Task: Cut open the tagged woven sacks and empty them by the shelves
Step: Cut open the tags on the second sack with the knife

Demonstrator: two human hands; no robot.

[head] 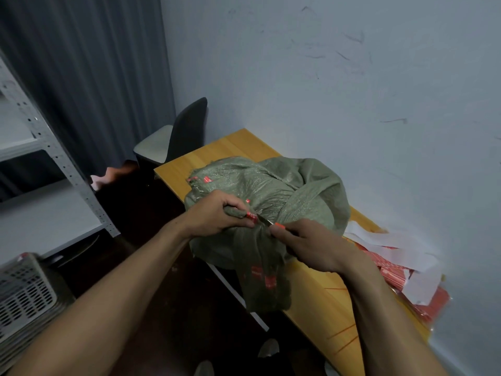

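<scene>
A green woven sack [273,185] with red tags lies on the wooden table [233,147]. Its tied neck hangs over the table's front edge. My left hand [217,215] grips the bunched neck of the sack, where a red tag wraps it. My right hand [306,242] holds a small knife [271,223] with an orange handle. The blade's tip touches the tied neck right beside my left fingers.
Red packets and white paper strips [401,256] are piled on the table at the right, against the wall. A grey metal shelf unit [54,158] stands at the left, a perforated crate [24,291] below it. A dark chair [187,131] stands behind the table.
</scene>
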